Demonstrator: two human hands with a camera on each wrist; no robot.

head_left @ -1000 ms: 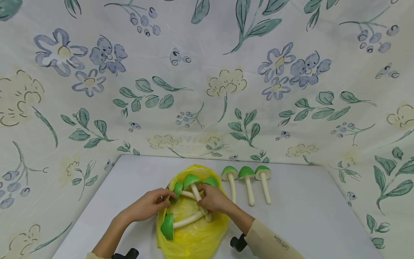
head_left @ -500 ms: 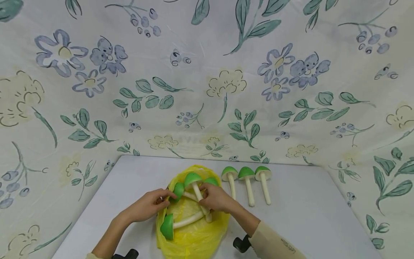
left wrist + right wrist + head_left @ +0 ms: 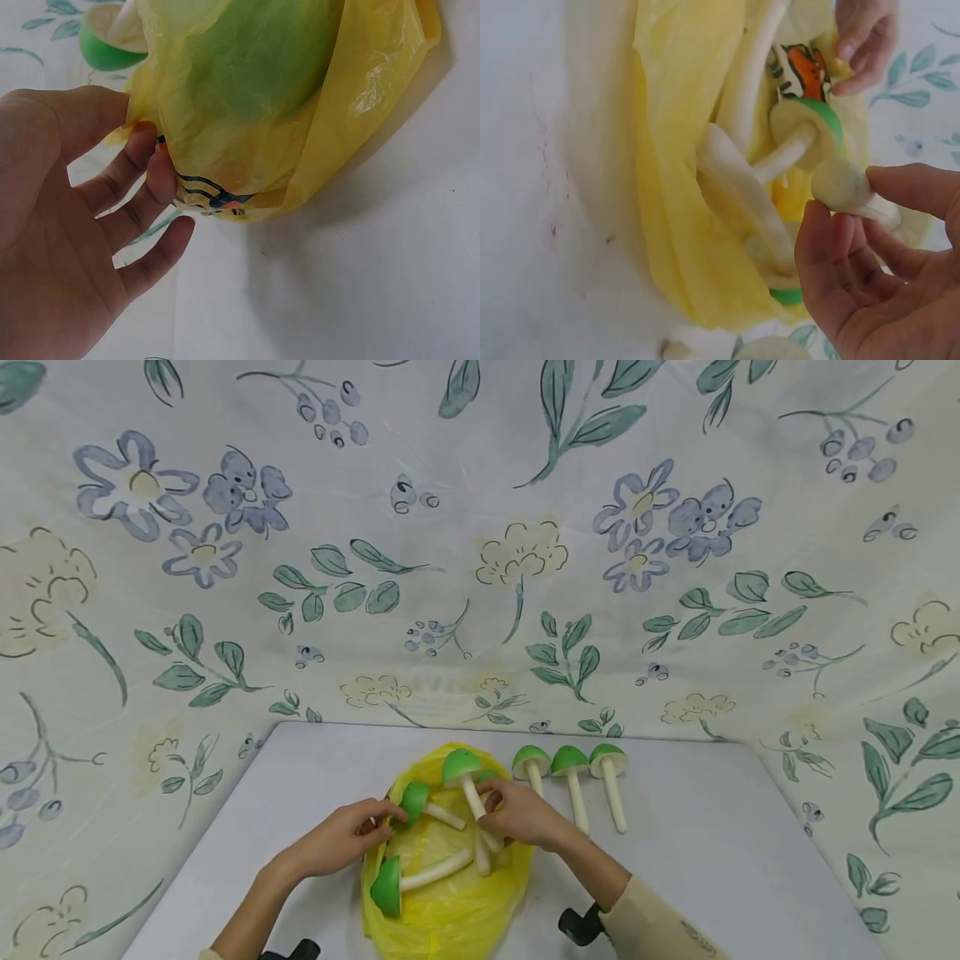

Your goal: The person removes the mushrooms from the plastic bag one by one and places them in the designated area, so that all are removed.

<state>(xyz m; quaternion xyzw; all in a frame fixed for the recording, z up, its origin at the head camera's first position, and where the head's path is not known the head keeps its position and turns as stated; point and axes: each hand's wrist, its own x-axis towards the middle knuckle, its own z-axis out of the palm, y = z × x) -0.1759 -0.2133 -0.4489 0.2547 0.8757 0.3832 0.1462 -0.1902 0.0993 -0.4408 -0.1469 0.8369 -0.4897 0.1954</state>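
A yellow plastic bag (image 3: pixel 450 927) lies with its mouth spread at the middle of the table. My left hand (image 3: pixel 348 837) pinches its left rim between thumb and fingers, as the left wrist view shows (image 3: pixel 82 187). My right hand (image 3: pixel 521 814) holds a toy mushroom with a green cap (image 3: pixel 461 767) by its white stem, above the bag; the stem's rounded end (image 3: pixel 841 184) shows past the fingertips in the right wrist view. Inside the bag lie one mushroom (image 3: pixel 387 887) at the lower left, a second (image 3: pixel 415 803) by my left fingertips, and a third (image 3: pixel 482 856) partly hidden behind my right hand.
Right of the bag, three more green-capped mushrooms stand in a row: a left one (image 3: pixel 531 760), a middle one (image 3: pixel 570 760) and a right one (image 3: pixel 608 760). The white table (image 3: pixel 712 860) meets a flower-patterned cloth (image 3: pixel 480 635) at its back and sides.
My right hand has moved right with the mushroom it holds, drawing it off the mushroom beside my left fingers. The left hand stays at the bag's rim.
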